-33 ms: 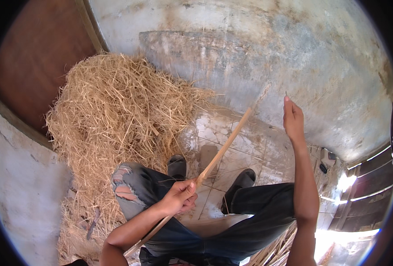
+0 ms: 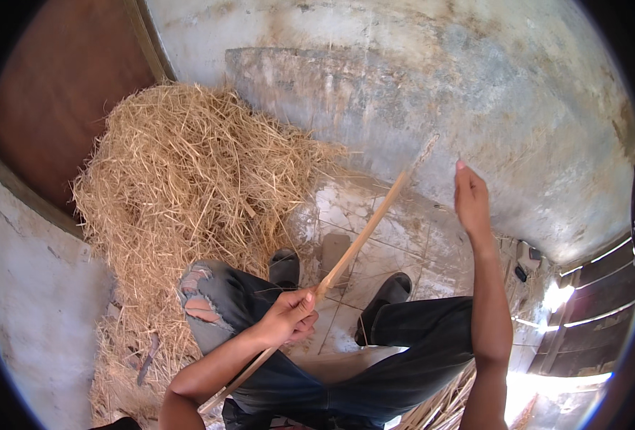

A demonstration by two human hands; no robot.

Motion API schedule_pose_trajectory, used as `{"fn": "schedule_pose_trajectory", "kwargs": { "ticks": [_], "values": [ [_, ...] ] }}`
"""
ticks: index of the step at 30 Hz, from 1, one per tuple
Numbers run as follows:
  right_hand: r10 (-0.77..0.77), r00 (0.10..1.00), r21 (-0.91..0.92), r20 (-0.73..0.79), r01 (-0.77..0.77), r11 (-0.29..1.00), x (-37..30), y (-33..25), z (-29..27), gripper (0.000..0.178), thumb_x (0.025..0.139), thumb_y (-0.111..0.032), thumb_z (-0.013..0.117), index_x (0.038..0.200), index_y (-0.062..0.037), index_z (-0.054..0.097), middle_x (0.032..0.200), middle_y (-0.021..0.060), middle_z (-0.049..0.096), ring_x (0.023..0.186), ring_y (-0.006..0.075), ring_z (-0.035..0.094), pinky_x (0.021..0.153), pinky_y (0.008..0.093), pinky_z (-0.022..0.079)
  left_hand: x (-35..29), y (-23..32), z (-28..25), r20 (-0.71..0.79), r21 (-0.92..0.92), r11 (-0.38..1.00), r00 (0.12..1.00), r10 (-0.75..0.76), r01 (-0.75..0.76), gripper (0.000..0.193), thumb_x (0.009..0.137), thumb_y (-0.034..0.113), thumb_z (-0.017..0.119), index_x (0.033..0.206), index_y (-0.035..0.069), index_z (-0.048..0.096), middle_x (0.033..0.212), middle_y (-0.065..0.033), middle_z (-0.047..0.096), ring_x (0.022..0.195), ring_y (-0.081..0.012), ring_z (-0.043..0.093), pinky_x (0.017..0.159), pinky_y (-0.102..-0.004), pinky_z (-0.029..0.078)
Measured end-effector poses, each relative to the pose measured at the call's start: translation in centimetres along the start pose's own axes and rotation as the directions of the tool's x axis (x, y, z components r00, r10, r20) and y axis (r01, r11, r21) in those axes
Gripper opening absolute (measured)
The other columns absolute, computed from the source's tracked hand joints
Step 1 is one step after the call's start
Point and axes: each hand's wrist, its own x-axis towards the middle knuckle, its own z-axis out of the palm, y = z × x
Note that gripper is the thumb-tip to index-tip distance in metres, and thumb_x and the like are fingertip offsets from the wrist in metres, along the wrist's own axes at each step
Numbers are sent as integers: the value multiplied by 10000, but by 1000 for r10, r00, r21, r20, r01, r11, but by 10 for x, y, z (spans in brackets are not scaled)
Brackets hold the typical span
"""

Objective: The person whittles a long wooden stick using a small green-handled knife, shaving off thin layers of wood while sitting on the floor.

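A long, pale bamboo strip (image 2: 364, 233) slants from beside my left forearm up to the right, its far end narrow and frayed. My left hand (image 2: 291, 316) is closed round it near its darker node, above my left thigh. On the right, my right hand (image 2: 472, 199) is raised in front of the wall with its fingers curled together, apart from the strip. Whatever it may hold is hidden by the fingers.
A big straw heap (image 2: 181, 165) fills the left side, beside a brown door panel (image 2: 52, 100). Dark shoes (image 2: 392, 292) rest on dusty floor tiles near a brownish block (image 2: 336, 251). More cut strips (image 2: 443, 398) lie below my right leg. A stained wall (image 2: 403, 79) rises ahead.
My right hand has shifted slightly down and left and turned a little. A thin dark tip that showed above its fingers is out of sight. My left hand and the bamboo strip barely move.
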Motion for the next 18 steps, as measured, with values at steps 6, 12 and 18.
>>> {"fn": "schedule_pose_trajectory", "kwargs": {
  "ticks": [6, 12, 18],
  "values": [
    [-236, 938, 252, 253, 172, 952, -61, -61, 33, 369, 1100, -359, 511, 1107, -22, 660, 687, -5, 437, 636, 108, 423, 586, 301, 379, -1, -3, -1, -6, 13, 1000, 1000, 3, -3, 681, 1071, 532, 414, 1601, 114, 325, 627, 38, 294, 463, -64, 260, 418, -237, 244],
    [-205, 927, 145, 315, 166, 975, -58, -66, 33, 419, 1093, -365, 525, 935, 12, 614, 653, 93, 476, 612, 154, 430, 581, 339, 394, 3, -6, -5, -5, 7, 1000, 1000, 17, -17, 690, 1068, 531, 424, 1604, 107, 329, 634, 41, 282, 476, -66, 231, 433, -238, 245],
    [-189, 957, 4, 222, 193, 981, -51, -53, 35, 498, 1086, -398, 525, 837, 29, 582, 603, 164, 449, 569, 210, 385, 558, 397, 380, 4, -9, -3, 10, 15, 1000, 1000, 1, -1, 701, 1065, 525, 436, 1600, 86, 328, 628, 42, 280, 473, -63, 233, 435, -240, 245]
  ]
}}
